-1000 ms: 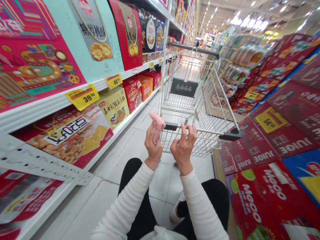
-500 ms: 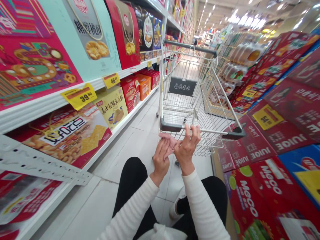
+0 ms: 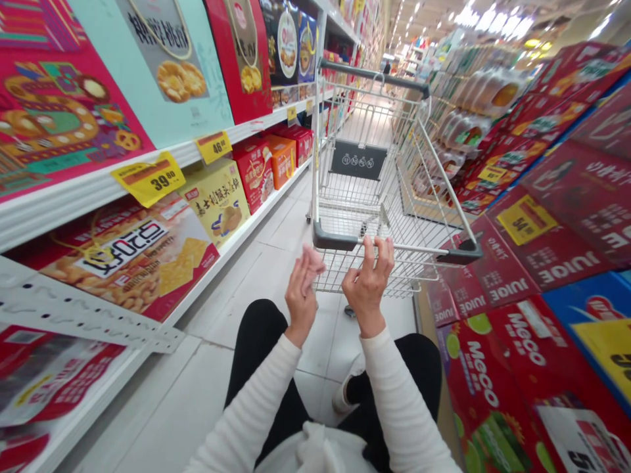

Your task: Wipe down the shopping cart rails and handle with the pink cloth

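A wire shopping cart [image 3: 389, 164] stands in the aisle right ahead of me, its near rim a thin metal bar with grey corner caps. My right hand [image 3: 369, 284] is raised at that bar, its fingertips curled over it. Just to its left, my left hand [image 3: 300, 292] holds a small pink cloth [image 3: 313, 258] up near the cart's left corner cap. Both arms wear white ribbed sleeves. My black trousers and a white shoe show below.
Shelves on the left carry biscuit gift boxes [image 3: 123, 256] and yellow price tags [image 3: 148, 179]. Stacked red juice cartons [image 3: 542, 263] line the right side. White floor tiles [image 3: 276, 263] run along the left of the cart. More shelves stretch far down the aisle.
My left hand had dropped and met the right hand with the cloth; now it is raised again to the left, apart from the right hand. My right fingers stay at the cart bar.
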Action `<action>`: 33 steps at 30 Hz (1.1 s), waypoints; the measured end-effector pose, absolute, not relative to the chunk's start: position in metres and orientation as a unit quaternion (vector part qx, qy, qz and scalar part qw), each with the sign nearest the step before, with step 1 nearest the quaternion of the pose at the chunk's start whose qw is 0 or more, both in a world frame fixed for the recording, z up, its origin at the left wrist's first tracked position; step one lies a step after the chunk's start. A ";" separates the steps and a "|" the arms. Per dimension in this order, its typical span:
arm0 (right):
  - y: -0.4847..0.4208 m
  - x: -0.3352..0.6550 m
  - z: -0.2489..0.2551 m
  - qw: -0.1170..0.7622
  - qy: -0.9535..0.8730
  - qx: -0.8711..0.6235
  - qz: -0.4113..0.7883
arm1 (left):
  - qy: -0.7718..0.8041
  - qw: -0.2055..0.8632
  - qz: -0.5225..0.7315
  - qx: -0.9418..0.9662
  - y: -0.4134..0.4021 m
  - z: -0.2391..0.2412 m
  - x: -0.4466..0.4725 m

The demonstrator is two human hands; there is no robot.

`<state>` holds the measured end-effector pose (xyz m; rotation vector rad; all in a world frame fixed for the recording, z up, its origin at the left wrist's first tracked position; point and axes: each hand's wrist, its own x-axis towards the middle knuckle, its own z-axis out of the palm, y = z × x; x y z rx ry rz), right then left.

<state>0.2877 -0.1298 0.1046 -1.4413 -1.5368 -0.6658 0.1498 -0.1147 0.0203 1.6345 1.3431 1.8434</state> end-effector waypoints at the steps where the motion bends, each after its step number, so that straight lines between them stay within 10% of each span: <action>1: -0.131 0.290 0.104 0.444 -0.626 -0.580 -0.274 | 0.483 0.173 0.658 0.551 -0.110 0.021 0.146; 33: -0.144 0.300 0.066 0.469 -0.568 -0.619 -0.274 | 0.492 0.314 0.613 0.532 -0.159 -0.040 0.189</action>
